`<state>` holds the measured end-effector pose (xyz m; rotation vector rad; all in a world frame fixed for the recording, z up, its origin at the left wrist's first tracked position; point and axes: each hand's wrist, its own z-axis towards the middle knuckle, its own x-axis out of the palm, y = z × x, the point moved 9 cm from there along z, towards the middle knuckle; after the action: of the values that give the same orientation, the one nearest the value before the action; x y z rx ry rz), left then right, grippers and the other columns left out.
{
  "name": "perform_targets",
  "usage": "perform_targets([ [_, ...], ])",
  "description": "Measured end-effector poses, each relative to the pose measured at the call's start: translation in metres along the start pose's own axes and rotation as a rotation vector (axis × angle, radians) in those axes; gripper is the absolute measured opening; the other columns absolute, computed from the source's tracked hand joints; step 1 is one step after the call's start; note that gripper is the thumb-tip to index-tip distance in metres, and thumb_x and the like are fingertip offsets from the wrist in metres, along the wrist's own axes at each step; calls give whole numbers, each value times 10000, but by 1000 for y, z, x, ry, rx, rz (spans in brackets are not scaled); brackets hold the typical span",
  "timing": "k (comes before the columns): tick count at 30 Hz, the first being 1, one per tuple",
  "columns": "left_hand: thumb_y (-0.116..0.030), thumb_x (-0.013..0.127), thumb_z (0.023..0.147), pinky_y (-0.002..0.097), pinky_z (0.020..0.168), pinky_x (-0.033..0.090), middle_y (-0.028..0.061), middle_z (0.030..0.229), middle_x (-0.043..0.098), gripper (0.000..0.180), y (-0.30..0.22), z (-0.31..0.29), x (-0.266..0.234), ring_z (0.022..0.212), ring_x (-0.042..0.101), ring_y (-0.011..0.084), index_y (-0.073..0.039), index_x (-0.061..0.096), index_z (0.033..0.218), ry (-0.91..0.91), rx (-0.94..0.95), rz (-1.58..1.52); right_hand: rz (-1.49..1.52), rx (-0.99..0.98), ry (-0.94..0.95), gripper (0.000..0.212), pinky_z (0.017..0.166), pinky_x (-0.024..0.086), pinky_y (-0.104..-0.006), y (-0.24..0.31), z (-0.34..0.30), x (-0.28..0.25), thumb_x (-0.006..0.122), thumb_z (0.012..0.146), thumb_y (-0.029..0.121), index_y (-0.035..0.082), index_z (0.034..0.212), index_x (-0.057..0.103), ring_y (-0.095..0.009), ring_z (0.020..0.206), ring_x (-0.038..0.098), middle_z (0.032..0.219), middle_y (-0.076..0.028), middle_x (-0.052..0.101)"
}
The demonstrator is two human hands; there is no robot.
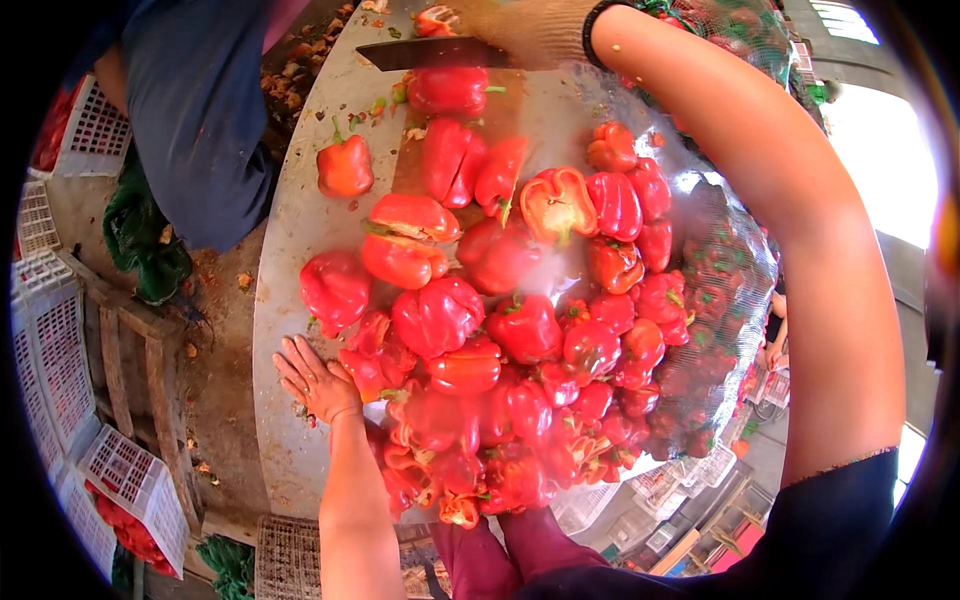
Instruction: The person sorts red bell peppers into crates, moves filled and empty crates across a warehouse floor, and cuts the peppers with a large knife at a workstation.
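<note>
My left hand [318, 380] lies with fingers spread on the pale tabletop [290, 290], beside the red bell peppers [440, 318] heaped near me. At the far end, my right hand [550, 32], in a tan knit glove, is closed on a knife whose dark, wide blade [430, 53] points left; the handle is hidden. Just in front of the blade lies a whole pepper [448, 90] with a green stem. Some peppers in the middle are cut, such as one half [558, 205] showing its pale inside. A lone pepper [345, 165] stands at the left.
A full mesh sack of peppers [710, 300] leans along the table's right side. Across to the upper left is another person in dark blue clothing [200, 120]. White crates [130, 470] and a wooden pallet [165, 400] stand on the littered floor at left.
</note>
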<state>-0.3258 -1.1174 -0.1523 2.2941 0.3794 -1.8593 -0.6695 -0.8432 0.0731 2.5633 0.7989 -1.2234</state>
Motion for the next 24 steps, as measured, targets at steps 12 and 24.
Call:
perform_targets([
  [12,-195,480,837,505,1136,129,38,1554,198,683,7,0,-1,1442,116,324,-133,242,1474,5,1,-42,160,-30,41,368,785,502,-424,-9,23,82,517,823,12,-14,1190,533,-392,973,615,1036,-248,623],
  [24,-184,468,849,494,1142,131,43,1557,193,674,-6,3,-1,1447,97,323,-126,233,1478,28,32,-31,430,171,-412,587,744,502,-457,-46,-33,189,487,831,58,223,1388,398,-411,882,617,1008,-190,645],
])
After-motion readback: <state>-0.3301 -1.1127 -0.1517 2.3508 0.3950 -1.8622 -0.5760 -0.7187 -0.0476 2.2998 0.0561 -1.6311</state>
